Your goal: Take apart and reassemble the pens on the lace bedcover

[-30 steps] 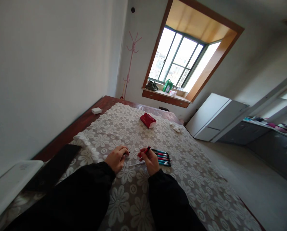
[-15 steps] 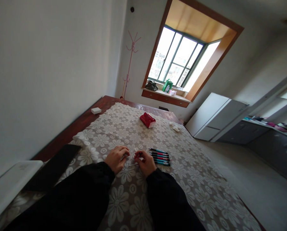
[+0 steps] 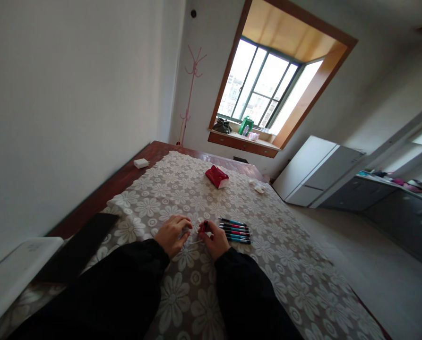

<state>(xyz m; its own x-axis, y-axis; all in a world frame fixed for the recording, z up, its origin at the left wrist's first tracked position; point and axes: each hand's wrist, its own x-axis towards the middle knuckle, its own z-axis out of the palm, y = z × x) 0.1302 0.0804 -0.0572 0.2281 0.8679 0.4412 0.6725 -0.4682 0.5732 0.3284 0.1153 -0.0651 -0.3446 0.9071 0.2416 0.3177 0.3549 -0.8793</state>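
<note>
My right hand (image 3: 213,240) is closed around a small red piece with a black end (image 3: 205,226), which looks like part of a pen. Facing it a short gap away, my left hand (image 3: 173,234) has its fingers curled toward the thumb. Something pale shows between those fingertips, too small to name. A thin white stick (image 3: 195,242) lies between the two hands, low by the thumbs. Just right of my right hand, several pens (image 3: 235,231) in teal, red and black form a row on the floral tablecloth (image 3: 175,297).
Beyond the hands lies a red packet (image 3: 217,177), with crumpled white pieces (image 3: 257,187) to its right. A white box (image 3: 141,163) sits on the wooden edge. At left are a dark flat panel (image 3: 79,245) and a white plastic piece (image 3: 19,264).
In my right hand, the red and black piece has tipped more upright and shows more clearly. My left fingers have shifted slightly. The row of pens is unmoved.
</note>
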